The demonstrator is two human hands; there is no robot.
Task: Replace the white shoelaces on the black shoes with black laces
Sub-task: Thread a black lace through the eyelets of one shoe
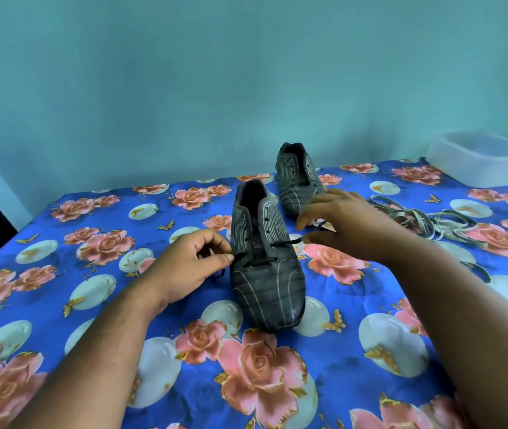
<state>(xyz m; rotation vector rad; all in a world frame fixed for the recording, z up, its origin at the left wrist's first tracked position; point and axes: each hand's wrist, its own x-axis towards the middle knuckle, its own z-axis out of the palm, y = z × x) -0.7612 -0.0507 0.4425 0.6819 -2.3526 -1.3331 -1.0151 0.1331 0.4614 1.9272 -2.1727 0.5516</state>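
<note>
One marking found. The near shoe (pixel 265 267) carries pale lettering on its tongue, just above the lowest crossing of the black lace (pixel 259 264). Only the opening letters "Vi" can be made out; the rest of the word is hidden by the shoe's right eyelet flap. A second, smaller line sits directly beneath it and is too blurred to read. The far shoe (pixel 298 178) shows no legible marking. The clear plastic tub (pixel 482 159) at the far right bears no readable label. The floral cloth (pixel 60 274) carries pattern only, no text or numbers.
</note>
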